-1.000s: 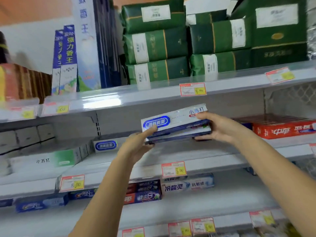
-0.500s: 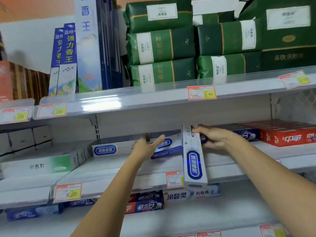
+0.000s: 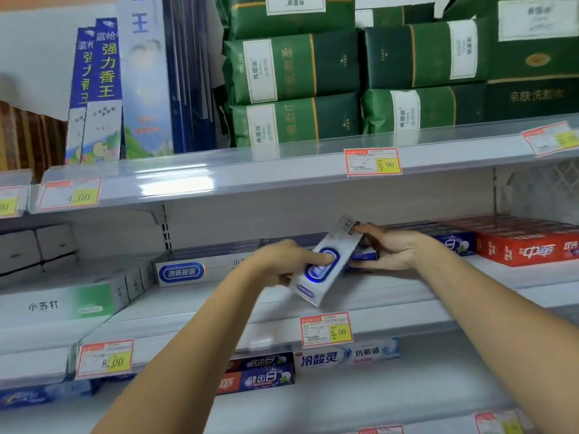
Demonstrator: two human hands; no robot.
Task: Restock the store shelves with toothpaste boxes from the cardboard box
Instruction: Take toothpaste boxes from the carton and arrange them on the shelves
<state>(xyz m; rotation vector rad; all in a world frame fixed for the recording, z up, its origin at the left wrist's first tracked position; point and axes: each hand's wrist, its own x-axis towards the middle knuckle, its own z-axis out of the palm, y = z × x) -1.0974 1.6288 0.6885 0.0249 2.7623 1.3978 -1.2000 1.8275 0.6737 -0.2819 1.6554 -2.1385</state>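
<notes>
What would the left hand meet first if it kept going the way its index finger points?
The tilted toothpaste box: the left hand has its index finger on the box's blue logo. Past the box lies the right hand, though depth there is unclear.
</notes>
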